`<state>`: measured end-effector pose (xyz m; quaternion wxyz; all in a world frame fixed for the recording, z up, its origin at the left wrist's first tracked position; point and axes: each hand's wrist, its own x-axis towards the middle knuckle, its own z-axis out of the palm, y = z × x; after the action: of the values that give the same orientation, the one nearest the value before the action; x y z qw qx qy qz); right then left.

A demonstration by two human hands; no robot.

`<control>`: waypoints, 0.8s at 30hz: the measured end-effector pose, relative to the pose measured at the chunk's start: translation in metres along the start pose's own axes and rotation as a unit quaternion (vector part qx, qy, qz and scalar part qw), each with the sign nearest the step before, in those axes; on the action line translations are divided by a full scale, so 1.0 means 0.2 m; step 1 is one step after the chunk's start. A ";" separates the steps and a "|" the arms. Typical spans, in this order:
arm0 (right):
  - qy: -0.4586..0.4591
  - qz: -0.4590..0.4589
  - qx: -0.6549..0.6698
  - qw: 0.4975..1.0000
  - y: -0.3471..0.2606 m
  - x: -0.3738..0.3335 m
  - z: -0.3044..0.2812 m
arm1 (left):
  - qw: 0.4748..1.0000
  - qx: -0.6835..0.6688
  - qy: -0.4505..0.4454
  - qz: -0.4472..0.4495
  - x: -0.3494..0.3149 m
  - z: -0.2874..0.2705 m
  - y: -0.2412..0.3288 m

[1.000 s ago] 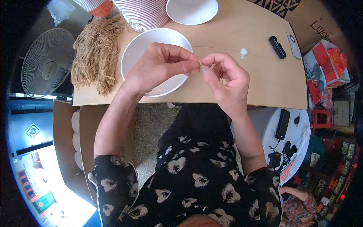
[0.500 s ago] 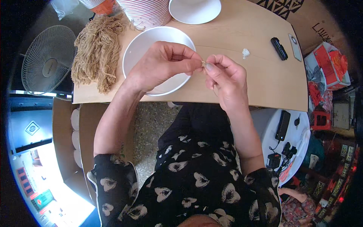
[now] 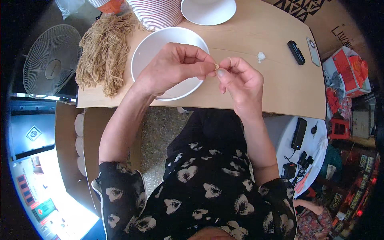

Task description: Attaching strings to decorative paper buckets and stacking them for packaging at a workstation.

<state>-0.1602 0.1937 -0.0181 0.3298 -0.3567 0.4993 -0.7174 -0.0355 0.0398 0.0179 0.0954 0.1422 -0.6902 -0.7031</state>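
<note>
Both hands meet above the near part of the table, fingertips almost touching. My left hand point(image 3: 172, 68) is closed in a pinch on a short bit of tan string point(image 3: 217, 67), and its wrist crosses over a white bowl point(image 3: 138, 60). My right hand point(image 3: 242, 82) pinches the same bit from the other side with thumb and forefinger. Most of the string is covered by the fingertips. A large bundle of tan strings point(image 3: 104, 56) lies left of the bowl. Past the bowl stands a tall stack of white bowls point(image 3: 158, 14), with another white bowl point(image 3: 209, 11) beside it.
On the wooden table point(image 3: 288, 88) lie a white scrap point(image 3: 261, 57), a black case point(image 3: 296, 53) and a flat pale device point(image 3: 313, 52). A fan point(image 3: 52, 62) stands at the left. Open cardboard boxes point(image 3: 96, 152) flank the floor. A white stool point(image 3: 284, 132) holds chargers and cables.
The string between my fingertips now looks bent into a small loop, and my right fingers have shifted slightly. The rest of the scene moved only slightly with the view.
</note>
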 end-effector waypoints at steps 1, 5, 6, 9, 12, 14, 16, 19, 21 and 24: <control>0.000 0.000 0.000 1.000 0.00 0.00 0.00 | 1.000 0.002 0.003 -0.004 0.00 0.00 0.00; -0.002 0.003 -0.012 1.000 -0.01 0.00 0.00 | 1.000 0.009 0.002 -0.001 0.00 0.01 0.00; 0.005 0.008 -0.012 1.000 -0.01 0.00 0.00 | 1.000 0.009 0.003 -0.002 -0.01 0.01 0.01; 0.009 0.031 0.017 0.999 0.00 0.00 -0.01 | 1.000 0.011 0.006 -0.009 -0.01 0.02 0.02; 0.014 0.038 0.034 0.999 -0.02 0.00 0.00 | 1.000 0.022 0.004 -0.008 -0.01 0.02 0.02; 0.012 0.046 0.043 0.998 -0.01 0.00 0.00 | 1.000 0.012 0.004 -0.012 -0.01 0.01 0.01; 0.012 0.053 0.052 0.997 0.00 0.00 0.00 | 1.000 0.007 0.005 -0.012 -0.01 0.01 0.01; 0.013 0.059 0.092 0.994 0.00 0.00 0.00 | 1.000 -0.009 -0.001 -0.011 0.00 0.01 -0.01; 0.049 0.057 0.111 0.991 0.00 0.00 -0.01 | 1.000 -0.019 -0.008 -0.010 0.01 0.00 0.00; 0.046 0.071 0.089 0.992 0.00 0.00 -0.06 | 1.000 0.002 -0.006 -0.016 -0.01 0.00 0.02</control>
<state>-0.1698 0.2001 -0.0205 0.3870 -0.2565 0.4725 -0.7491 -0.0344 0.0402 0.0211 0.0798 0.1491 -0.6899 -0.7039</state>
